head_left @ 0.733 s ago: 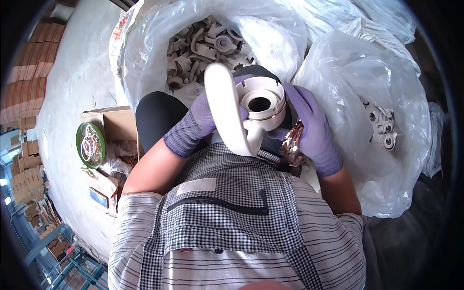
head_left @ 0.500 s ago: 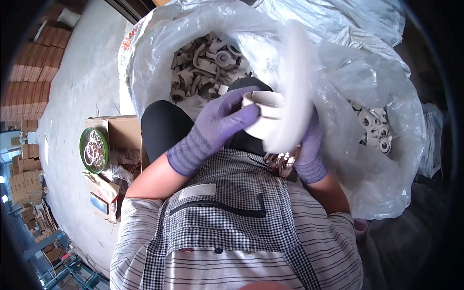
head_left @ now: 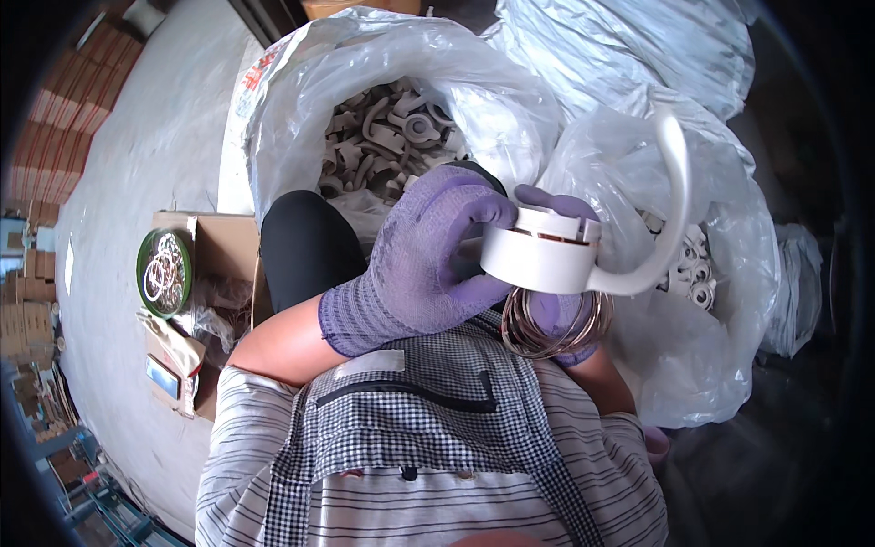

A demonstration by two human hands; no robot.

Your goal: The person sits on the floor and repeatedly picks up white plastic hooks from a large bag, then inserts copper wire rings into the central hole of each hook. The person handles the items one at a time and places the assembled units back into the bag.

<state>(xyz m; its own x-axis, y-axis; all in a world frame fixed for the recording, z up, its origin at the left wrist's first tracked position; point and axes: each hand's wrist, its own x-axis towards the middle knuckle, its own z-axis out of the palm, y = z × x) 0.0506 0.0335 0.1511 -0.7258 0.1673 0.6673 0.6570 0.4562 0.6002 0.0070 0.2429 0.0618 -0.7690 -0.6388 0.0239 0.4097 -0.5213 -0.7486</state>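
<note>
A smooth white lid point(head_left: 538, 262) with a notched collar and curved handle is above the lap, gripped by the left hand point(head_left: 415, 251) and right hand point(head_left: 553, 312), metal rings point(head_left: 529, 345) dangling below. Two plastic bags point(head_left: 497, 118) point(head_left: 688, 374) contain pale parts point(head_left: 383, 137); a green bowl point(head_left: 142, 273) holds rings.

The white part point(head_left: 538, 263) hides much of the right hand point(head_left: 549, 314), so how its fingers point(head_left: 563, 204) grip cannot be told. The upper stretch of the metal rings point(head_left: 529, 347) is out of sight behind the part, and they overlap too closely to count. At lower right, a pink thing point(head_left: 656, 445) is partly covered by the striped sleeve point(head_left: 624, 456). The upper edge cuts off an orange-brown object point(head_left: 360, 7), and the stacked cartons point(head_left: 73, 114) at far left fade into darkness.
</note>
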